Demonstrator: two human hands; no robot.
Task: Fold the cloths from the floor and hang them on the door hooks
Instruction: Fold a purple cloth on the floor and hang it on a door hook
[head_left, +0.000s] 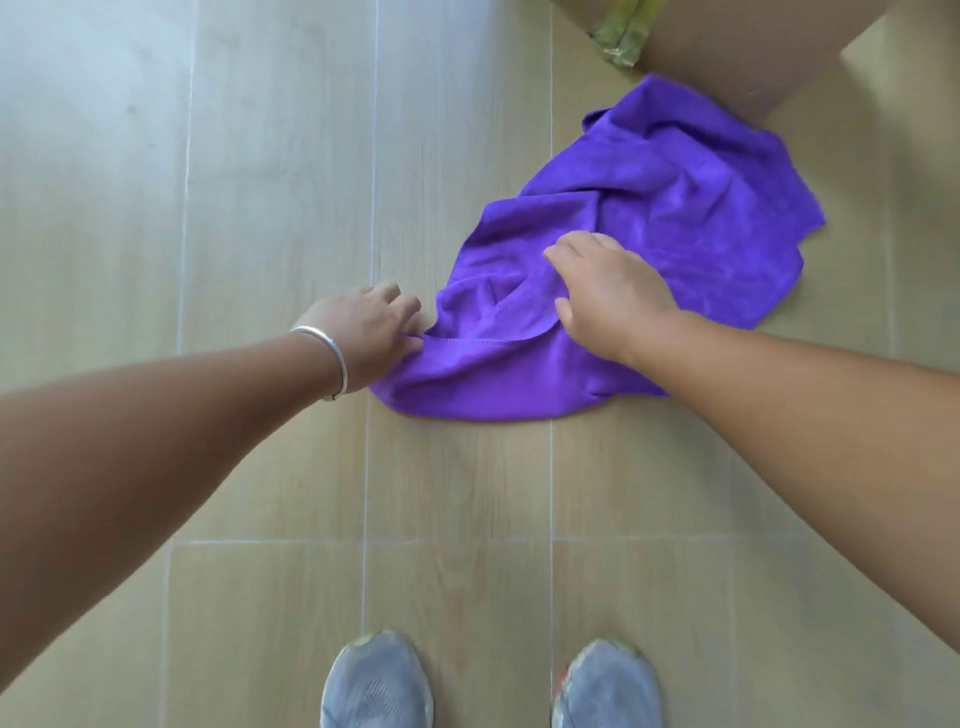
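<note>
A crumpled purple cloth (675, 208) lies on the tiled floor, right of centre. My left hand (366, 327), with a silver bangle on the wrist, pinches the cloth's near left edge. My right hand (605, 291) lies on top of the cloth's middle with its fingers curled into a fold. The cloth's far corner touches a cardboard box. No door hooks are in view.
A brown cardboard box (727, 57) with greenish tape (623, 31) stands at the top right, touching the cloth. My two grey shoes (376, 680) stand at the bottom edge. Light wood-look floor tiles (260, 208) spread to the left.
</note>
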